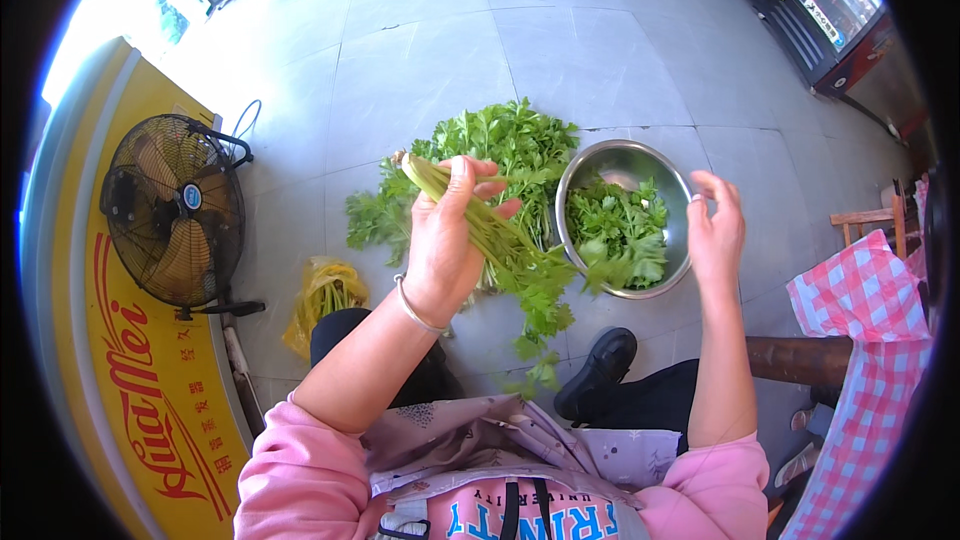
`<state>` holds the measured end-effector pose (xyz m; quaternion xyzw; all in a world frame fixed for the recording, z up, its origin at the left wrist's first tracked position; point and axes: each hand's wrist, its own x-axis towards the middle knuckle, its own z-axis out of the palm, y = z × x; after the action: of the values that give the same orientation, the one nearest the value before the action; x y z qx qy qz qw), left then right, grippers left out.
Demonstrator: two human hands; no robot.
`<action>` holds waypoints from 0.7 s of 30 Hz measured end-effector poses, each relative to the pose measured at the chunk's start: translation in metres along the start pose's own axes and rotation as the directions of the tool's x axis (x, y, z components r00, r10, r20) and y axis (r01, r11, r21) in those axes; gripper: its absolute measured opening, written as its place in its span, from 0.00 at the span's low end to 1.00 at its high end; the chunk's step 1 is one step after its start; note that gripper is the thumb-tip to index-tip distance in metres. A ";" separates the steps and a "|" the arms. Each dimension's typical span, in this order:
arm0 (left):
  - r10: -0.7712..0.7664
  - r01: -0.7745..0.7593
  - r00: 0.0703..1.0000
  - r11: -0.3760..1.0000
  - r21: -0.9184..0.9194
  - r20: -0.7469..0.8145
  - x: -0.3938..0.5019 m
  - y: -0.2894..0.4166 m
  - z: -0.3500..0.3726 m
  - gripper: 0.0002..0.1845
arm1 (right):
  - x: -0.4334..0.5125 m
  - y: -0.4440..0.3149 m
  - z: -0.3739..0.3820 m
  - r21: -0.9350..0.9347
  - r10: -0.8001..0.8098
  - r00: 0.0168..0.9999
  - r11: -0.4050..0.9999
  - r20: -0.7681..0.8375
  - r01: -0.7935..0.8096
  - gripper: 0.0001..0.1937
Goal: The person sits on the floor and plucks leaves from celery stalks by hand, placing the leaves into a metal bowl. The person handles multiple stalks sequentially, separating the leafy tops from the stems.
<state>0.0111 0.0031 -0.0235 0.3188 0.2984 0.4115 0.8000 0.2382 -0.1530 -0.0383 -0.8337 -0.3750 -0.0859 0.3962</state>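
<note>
My left hand (pixel 448 229) grips a bunch of leafy celery (pixel 491 223), root end up to the left, with its leaves hanging down to the right. Beside the steel bowl's right rim, my right hand (pixel 716 229) has bent fingers, the thumb apart from them, and nothing visible in its grasp. Loose green leaves (pixel 626 221) lie inside the stainless steel bowl (pixel 679 255) on the floor. Some blurred leaves overlap the bowl's lower left rim. Behind my left hand, a large pile of leafy celery (pixel 510 139) rests on the floor tiles, partly hidden.
A yellow plastic bag (pixel 300 322) holding stalks lies by my left knee. Farther left, a black floor fan (pixel 180 206) stands before a yellow freezer cabinet (pixel 150 390). A checked cloth (pixel 862 300) hangs at right. My black shoe (pixel 604 367) is below the bowl.
</note>
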 end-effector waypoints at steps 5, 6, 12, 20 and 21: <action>-0.090 0.097 0.994 0.989 -0.112 0.067 0.002 -0.004 0.001 0.12 | -0.040 -0.078 0.014 0.440 -0.165 0.830 0.892 0.533 -0.106 0.09; -0.124 0.134 0.989 0.982 -0.134 0.078 0.002 -0.005 0.003 0.12 | -0.045 -0.081 0.018 0.428 -0.221 0.799 0.903 0.559 -0.049 0.11; -0.180 0.202 0.971 0.971 -0.130 0.159 -0.003 -0.018 0.009 0.17 | -0.062 -0.071 0.028 0.437 -0.149 0.609 0.826 0.779 -0.356 0.16; -0.206 0.153 0.966 0.943 0.294 0.158 -0.009 -0.015 0.005 0.20 | -0.057 -0.081 0.015 0.469 -0.196 0.808 0.876 0.555 -0.110 0.25; -0.258 0.214 0.955 0.940 0.264 0.147 -0.011 -0.015 0.006 0.20 | -0.058 -0.085 0.015 0.414 -0.217 0.850 0.910 0.480 -0.002 0.25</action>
<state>0.0175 -0.0147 -0.0292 0.4129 0.3097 0.2417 0.8217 0.1367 -0.1397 -0.0234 -0.7042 -0.5237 0.1967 0.4372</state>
